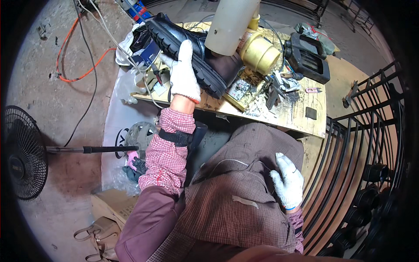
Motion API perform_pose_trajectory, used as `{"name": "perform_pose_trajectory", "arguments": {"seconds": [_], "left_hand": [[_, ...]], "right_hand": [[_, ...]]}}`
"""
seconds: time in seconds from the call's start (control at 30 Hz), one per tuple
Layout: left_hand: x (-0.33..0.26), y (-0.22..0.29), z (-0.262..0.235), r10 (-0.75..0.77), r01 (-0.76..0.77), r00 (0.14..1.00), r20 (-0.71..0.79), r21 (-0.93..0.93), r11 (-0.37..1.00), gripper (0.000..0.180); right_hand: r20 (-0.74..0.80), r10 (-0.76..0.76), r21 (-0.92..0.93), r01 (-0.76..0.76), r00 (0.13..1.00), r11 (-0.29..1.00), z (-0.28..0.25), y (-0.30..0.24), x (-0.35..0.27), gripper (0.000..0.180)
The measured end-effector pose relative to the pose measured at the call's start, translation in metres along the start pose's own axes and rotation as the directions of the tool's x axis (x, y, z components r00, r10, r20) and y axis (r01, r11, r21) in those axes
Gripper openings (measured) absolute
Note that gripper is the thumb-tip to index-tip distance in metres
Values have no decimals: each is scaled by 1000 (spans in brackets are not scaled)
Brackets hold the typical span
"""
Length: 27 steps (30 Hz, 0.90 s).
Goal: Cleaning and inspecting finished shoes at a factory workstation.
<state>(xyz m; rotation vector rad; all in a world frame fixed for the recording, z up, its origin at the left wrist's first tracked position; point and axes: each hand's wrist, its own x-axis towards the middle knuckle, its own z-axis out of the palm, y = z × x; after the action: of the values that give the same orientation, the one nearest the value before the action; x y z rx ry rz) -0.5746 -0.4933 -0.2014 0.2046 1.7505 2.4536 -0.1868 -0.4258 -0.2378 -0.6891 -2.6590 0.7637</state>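
My left hand (183, 72), in a white knit glove, grips the thick treaded sole of a black leather boot (179, 32) lying on its side on the wooden workbench (301, 118). My right hand (288, 181), also gloved, rests flat on my thigh over a brown checked apron, holding nothing. A white plastic cylinder (231, 24) stands in front of the boot's ankle part, next to a yellow round container (259, 53).
A black boxy device (307, 56) and small tools lie on the right of the bench. A black metal railing (362, 144) runs along the right. A floor fan (24, 153) lies at left. Orange and white cables (80, 56) cross the concrete floor. A tan bag (98, 238) sits below.
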Motion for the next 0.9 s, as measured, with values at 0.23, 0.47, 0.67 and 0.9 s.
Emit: {"name": "perform_pose_trajectory", "arguments": {"seconds": [0.23, 0.47, 0.67, 0.9], "left_hand": [[10, 6, -5, -67, 84, 990, -123, 145, 986, 119], [-43, -7, -30, -67, 101, 988, -137, 253, 962, 120], [-84, -31, -49, -187, 185, 981, 47, 44, 982, 107], [-59, -14, -80, -163, 155, 987, -9, -260, 953, 63]], "right_hand": [[1, -157, -29, 157, 988, 987, -12, -8, 19, 46], [-104, -501, -37, 500, 859, 865, -9, -42, 91, 58], [-21, -666, -161, 655, 745, 738, 23, -80, 132, 36], [282, -424, 123, 406, 861, 906, 19, -17, 48, 10]]}}
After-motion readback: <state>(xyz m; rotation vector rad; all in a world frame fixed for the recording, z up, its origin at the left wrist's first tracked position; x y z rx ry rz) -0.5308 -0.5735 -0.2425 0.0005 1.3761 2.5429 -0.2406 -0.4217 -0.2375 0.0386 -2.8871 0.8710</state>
